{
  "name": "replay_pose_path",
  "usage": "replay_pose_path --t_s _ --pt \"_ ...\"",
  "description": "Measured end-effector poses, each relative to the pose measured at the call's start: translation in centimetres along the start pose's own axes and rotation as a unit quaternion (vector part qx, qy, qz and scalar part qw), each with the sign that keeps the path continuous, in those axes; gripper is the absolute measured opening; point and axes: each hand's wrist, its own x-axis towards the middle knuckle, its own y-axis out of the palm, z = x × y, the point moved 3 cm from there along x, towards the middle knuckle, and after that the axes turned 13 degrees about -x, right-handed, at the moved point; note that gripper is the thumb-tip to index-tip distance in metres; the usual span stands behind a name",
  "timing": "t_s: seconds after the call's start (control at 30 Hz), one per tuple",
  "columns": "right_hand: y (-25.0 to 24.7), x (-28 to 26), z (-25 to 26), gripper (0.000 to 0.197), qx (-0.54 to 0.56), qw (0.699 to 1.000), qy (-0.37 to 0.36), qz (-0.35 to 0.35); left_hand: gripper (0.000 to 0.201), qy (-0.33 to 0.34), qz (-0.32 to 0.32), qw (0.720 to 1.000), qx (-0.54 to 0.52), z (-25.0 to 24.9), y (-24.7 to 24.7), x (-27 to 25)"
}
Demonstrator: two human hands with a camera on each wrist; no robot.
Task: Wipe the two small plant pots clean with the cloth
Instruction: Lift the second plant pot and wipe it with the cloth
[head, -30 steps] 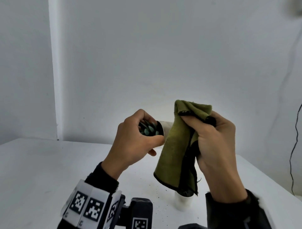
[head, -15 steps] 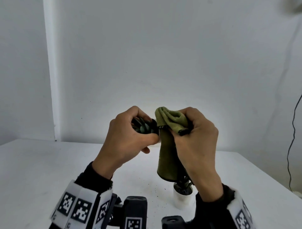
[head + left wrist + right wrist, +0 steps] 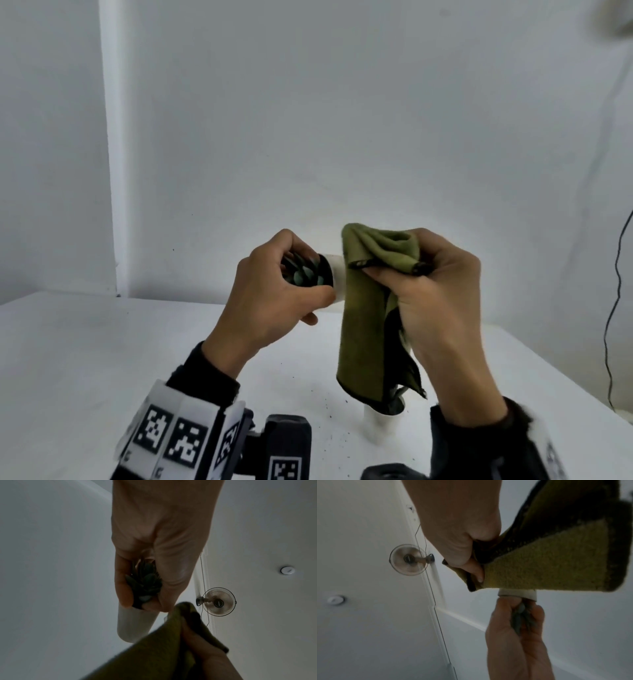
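Observation:
My left hand (image 3: pixel 274 294) holds a small white pot (image 3: pixel 336 278) on its side above the table, fingers curled round its rim and its dark green succulent (image 3: pixel 303 274). In the left wrist view the pot (image 3: pixel 135 623) points away from the hand (image 3: pixel 150 574). My right hand (image 3: pixel 431 291) grips an olive green cloth (image 3: pixel 366 329) with a dark edge, wrapped over the pot's far end. The right wrist view shows the cloth (image 3: pixel 547 563) covering the pot (image 3: pixel 517 593). A second white pot (image 3: pixel 383 425) stands on the table under the hanging cloth, its plant mostly hidden.
A white table (image 3: pixel 85 359) carries scattered dark soil specks (image 3: pixel 325 407) near the standing pot. White walls stand close behind, and a black cable (image 3: pixel 613 325) hangs at the right. A wall fan (image 3: pixel 218 601) appears in both wrist views.
My right hand has slid the cloth rightward along the pot, so the white rim shows again beside my left hand. The cloth hangs a little lower.

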Motion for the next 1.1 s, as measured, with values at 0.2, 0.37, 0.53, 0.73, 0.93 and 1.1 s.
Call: replay_pose_path --t_s 0.2,0.37,0.53,0.73,0.93,1.1 --pt "1.5 -0.7 -0.4 0.016 -0.136 0.989 -0.063 -0.005 0.033 0.021 0.001 1.0 -0.002 0.2 -0.1 0.0" --pt "1.5 -0.3 -1.4 0.014 -0.183 0.981 -0.052 -0.035 0.033 0.029 0.015 0.999 0.022 0.0 -0.1 -0.1" --pt "0.4 0.5 -2.6 0.017 -0.161 0.985 0.009 -0.063 0.033 0.032 0.023 0.999 0.037 0.0 0.6 -0.3" --pt "-0.7 0.9 -2.2 0.012 -0.002 0.996 0.078 -0.047 0.032 0.027 -0.008 0.999 0.019 0.6 0.0 0.1" --pt "1.1 -0.2 -0.9 0.016 -0.064 0.998 0.005 0.003 0.034 0.047 0.0 0.999 0.015 0.3 0.3 -0.1" --pt "1.6 -0.6 -0.8 0.018 -0.151 0.987 -0.031 -0.038 0.035 0.052 0.0 0.999 0.005 0.2 0.0 0.0"
